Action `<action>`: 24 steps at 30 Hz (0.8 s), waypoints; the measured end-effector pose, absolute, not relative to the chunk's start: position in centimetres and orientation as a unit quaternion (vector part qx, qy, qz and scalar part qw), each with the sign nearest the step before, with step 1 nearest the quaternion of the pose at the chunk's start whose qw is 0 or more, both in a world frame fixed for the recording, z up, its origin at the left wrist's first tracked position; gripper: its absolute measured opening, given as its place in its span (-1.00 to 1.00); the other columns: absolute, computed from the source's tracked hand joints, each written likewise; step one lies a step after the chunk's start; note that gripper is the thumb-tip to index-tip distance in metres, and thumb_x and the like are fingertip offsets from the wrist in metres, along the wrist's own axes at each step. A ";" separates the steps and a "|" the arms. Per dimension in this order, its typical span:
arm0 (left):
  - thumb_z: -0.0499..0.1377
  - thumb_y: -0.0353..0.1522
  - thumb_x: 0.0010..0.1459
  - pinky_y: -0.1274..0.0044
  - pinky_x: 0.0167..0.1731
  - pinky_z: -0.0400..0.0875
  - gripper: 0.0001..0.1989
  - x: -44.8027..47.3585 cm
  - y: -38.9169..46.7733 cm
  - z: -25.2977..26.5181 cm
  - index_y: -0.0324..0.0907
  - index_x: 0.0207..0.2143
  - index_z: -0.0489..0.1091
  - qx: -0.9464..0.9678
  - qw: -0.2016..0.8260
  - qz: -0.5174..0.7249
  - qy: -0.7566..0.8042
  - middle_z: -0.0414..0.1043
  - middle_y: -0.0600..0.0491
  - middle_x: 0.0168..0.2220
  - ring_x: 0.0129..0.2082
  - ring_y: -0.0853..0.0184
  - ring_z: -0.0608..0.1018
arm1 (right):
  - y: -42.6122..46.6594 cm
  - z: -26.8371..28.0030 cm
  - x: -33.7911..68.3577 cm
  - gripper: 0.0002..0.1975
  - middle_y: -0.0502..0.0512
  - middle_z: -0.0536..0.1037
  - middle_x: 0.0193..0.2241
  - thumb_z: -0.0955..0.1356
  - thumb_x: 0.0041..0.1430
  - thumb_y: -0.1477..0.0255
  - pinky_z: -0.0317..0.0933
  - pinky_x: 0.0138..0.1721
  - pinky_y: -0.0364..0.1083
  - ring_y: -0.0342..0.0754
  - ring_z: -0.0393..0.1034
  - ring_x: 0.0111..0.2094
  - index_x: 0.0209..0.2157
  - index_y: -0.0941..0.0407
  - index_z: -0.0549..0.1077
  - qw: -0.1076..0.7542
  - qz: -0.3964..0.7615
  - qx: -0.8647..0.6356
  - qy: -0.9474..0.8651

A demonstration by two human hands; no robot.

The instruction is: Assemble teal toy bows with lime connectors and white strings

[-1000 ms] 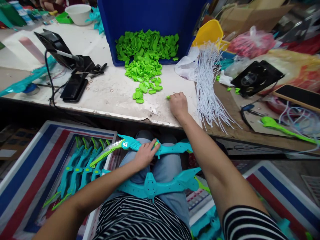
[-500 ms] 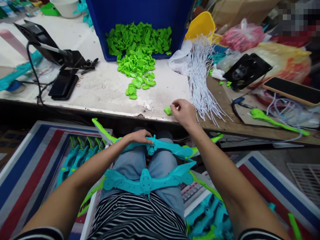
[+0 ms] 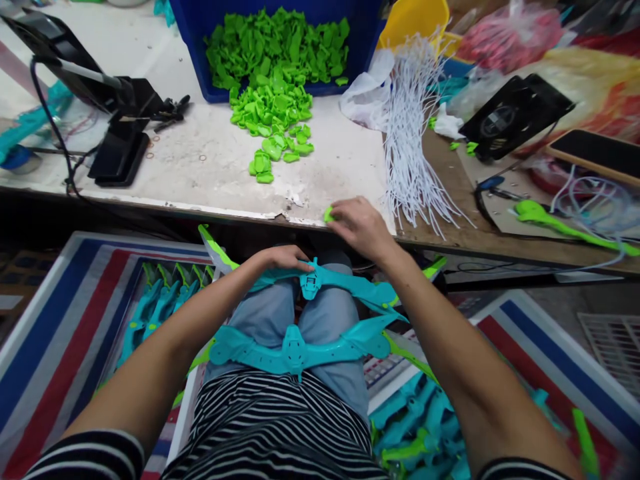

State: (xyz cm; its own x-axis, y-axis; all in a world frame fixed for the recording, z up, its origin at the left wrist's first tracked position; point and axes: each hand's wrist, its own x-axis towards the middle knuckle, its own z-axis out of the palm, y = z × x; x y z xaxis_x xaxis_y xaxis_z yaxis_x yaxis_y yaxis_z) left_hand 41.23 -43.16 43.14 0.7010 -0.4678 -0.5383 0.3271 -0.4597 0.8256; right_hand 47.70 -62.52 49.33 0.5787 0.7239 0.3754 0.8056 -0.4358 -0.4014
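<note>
My left hand (image 3: pixel 286 257) grips a long turquoise plastic part (image 3: pixel 345 281) with light green arms at its ends, held over my knees near its square centre fitting. A second turquoise part (image 3: pixel 295 350) of like shape lies across my thighs, close to my striped shirt. At the table's front edge, my right hand (image 3: pixel 364 228) has its fingers closed on a small green plastic piece (image 3: pixel 328 215), which is partly covered by the fingertips. Beyond it, a heap of similar green pieces (image 3: pixel 273 107) spills from a blue bin (image 3: pixel 197 63) lying open towards me.
White ties (image 3: pixel 413 140) hang in a bundle over the table's right part. A black phone stand (image 3: pixel 113 143) is at left; a small black fan (image 3: pixel 517 117) and a phone (image 3: pixel 600 153) are at right. Crates with turquoise parts (image 3: pixel 157 303) flank my legs.
My right fingers have closed over the small green piece, drawing it slightly left. My left hand still grips the turquoise part. The whole view has shifted a little.
</note>
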 end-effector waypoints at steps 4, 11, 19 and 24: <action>0.30 -0.10 -0.14 0.61 -0.45 0.22 -0.63 41.3 -43.3 42.7 -0.26 -0.47 0.54 0.756 0.538 -0.371 -0.032 0.44 0.10 -0.56 -0.51 0.41 0.37 | -63.4 46.4 40.4 -0.77 0.19 0.55 -0.15 0.27 0.25 0.32 0.33 -0.09 0.08 0.06 0.39 -0.12 -0.15 0.10 0.46 0.315 -0.047 -0.825 -0.466; 0.28 -0.06 -0.11 0.60 -0.47 0.21 -0.57 41.2 -43.6 42.1 -0.27 -0.39 0.55 0.736 0.561 -0.377 -0.038 0.41 0.12 -0.57 -0.51 0.40 0.37 | -64.3 40.8 36.3 -0.74 0.20 0.53 -0.06 0.26 0.26 0.35 0.31 -0.02 0.19 0.13 0.35 -0.01 -0.08 0.07 0.49 0.289 -0.047 -0.862 -0.414; 0.29 -0.05 -0.16 0.61 -0.46 0.18 -0.55 41.0 -43.1 41.9 -0.30 -0.45 0.50 0.750 0.543 -0.355 -0.131 0.38 0.11 -0.55 -0.50 0.42 0.34 | -64.3 40.1 36.5 -0.77 0.20 0.45 0.05 0.29 0.24 0.26 0.26 0.02 0.20 0.15 0.29 0.09 -0.20 0.05 0.53 0.292 -0.076 -0.873 -0.384; 0.28 -0.05 -0.17 0.61 -0.43 0.20 -0.54 41.0 -43.1 41.8 -0.30 -0.41 0.51 0.758 0.532 -0.356 -0.127 0.38 0.13 -0.54 -0.48 0.41 0.35 | -64.4 39.8 36.9 -0.74 0.20 0.48 0.01 0.30 0.23 0.23 0.22 0.06 0.20 0.12 0.34 0.06 -0.12 0.03 0.47 0.321 -0.036 -0.871 -0.370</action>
State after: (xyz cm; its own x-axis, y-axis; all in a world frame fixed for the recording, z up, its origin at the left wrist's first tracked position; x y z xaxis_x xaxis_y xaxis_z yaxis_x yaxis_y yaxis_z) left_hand 41.05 -43.10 41.80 0.7136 -0.5719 -0.4047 0.1864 -0.4019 0.8965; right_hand 36.85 -64.44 39.80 0.7243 0.6206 0.3005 0.6671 -0.5205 -0.5329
